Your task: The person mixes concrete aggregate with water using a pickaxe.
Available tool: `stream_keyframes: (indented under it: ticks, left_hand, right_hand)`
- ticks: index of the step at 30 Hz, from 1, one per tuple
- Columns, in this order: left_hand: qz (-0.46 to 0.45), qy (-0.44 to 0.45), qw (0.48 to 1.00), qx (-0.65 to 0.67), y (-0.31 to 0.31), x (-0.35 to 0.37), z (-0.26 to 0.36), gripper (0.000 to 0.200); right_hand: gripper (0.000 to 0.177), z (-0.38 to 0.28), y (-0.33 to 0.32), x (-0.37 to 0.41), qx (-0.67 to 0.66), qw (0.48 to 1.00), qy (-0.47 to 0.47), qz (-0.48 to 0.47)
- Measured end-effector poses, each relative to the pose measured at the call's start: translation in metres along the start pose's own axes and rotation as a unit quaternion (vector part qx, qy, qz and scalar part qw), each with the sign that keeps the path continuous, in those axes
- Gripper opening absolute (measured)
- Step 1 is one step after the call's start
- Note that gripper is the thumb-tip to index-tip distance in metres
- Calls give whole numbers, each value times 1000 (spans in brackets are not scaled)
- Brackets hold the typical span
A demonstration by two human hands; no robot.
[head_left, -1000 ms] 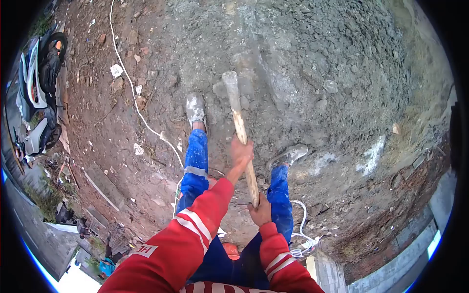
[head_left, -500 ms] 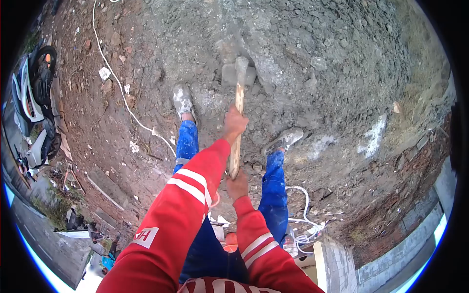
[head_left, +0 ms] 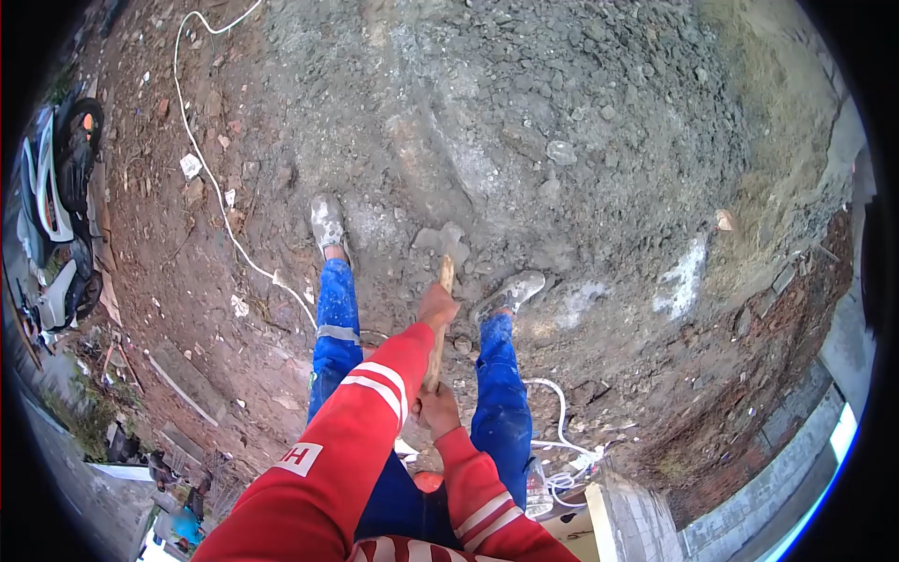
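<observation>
A hoe (head_left: 448,272) with a pale wooden handle and a grey, dirt-covered head (head_left: 440,241) is held low between my legs. Its head is at the ground, just ahead of my feet. My left hand (head_left: 438,307) wraps round the handle partway down from the head. Closer to my body, my right hand (head_left: 437,412) is closed round the handle's end. Grey, crumbly soil (head_left: 412,140) spreads in front of the hoe, with my dusty left shoe (head_left: 328,225) and right shoe (head_left: 513,292) on either side.
A white hose (head_left: 201,155) runs along the ground at left, and coiled white hose (head_left: 571,480) lies behind my right leg. Motorcycles (head_left: 61,206) stand at far left. A block wall (head_left: 758,478) bounds the lower right. A person in blue (head_left: 187,526) is at lower left.
The hoe and both hands have come back toward my body. Its head has moved from beyond my feet to nearly between them, and the view has shifted a little.
</observation>
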State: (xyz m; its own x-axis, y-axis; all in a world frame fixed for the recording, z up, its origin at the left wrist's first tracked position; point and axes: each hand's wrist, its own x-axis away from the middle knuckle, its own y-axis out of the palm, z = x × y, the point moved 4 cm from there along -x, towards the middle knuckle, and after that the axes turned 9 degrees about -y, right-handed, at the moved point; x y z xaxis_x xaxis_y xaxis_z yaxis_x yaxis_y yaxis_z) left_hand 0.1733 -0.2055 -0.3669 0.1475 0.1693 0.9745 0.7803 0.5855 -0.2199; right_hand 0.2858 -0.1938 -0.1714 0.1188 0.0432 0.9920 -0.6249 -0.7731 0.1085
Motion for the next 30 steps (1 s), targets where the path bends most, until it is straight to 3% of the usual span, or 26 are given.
stream_keyframes:
  ticks: [2, 4, 5, 7, 9, 12, 13, 14, 16, 18, 20, 22, 24, 25, 27, 28, 30]
  left_hand:
    - [-50, 72, 987, 136, -16, 4, 1, 17]
    - [-49, -38, 977, 204, -21, 19, 13, 17]
    - [-42, -32, 980, 190, -28, 29, 17, 17]
    - [-149, -81, 882, 439, -14, 55, 28, 20]
    - [-141, -69, 847, 508, -19, 89, 66, 23]
    - [-157, -25, 797, 583, -16, 134, 122, 21]
    - [-165, -22, 809, 564, -4, 158, 144, 21]
    - [-132, 21, 831, 540, 4, 185, 163, 20]
    - [-79, 104, 874, 467, 32, 241, 202, 21]
    - [-96, 115, 894, 423, 80, 250, 237, 20]
    - [-105, 132, 906, 389, 121, 266, 256, 20]
    - [-63, 300, 902, 305, 149, 307, 288, 20]
    - [-72, 353, 907, 218, 178, 365, 305, 19]
    - [-87, 400, 901, 145, 192, 398, 314, 17]
    - [-159, 502, 850, 2, 218, 457, 325, 29]
    - [-160, 508, 846, -7, 227, 467, 326, 29]
    - [-87, 641, 758, -82, 238, 492, 307, 50]
  right_hand:
    - [4, -42, 3, -1, -2, 1000, -9, -18]
    - [5, -71, -9, 17, 4, 999, 25, -45]
    - [6, -84, -25, 29, 9, 997, 33, -64]
    - [13, -107, -69, 67, 80, 991, 16, -108]
    - [22, -126, -126, 114, 144, 982, -7, -124]
    - [32, -140, -217, 198, 320, 923, -176, -124]
    - [33, -130, -246, 215, 361, 894, -246, -98]
    - [33, -109, -275, 219, 343, 901, -251, -88]
    - [42, -58, -328, 193, 446, 871, -206, 26]
    - [44, -32, -360, 129, 439, 849, -231, 182]
    - [41, -38, -371, 56, 413, 799, -345, 268]
    - [35, -84, -357, 28, 262, 786, -458, 323]
    - [27, -134, -341, 42, 111, 766, -519, 363]
    - [27, -147, -345, 54, 96, 766, -519, 368]
    - [19, -164, -362, 90, -7, 691, -550, 468]
    - [18, -171, -383, 102, -41, 662, -562, 494]
    - [19, -181, -424, 151, -70, 615, -569, 542]
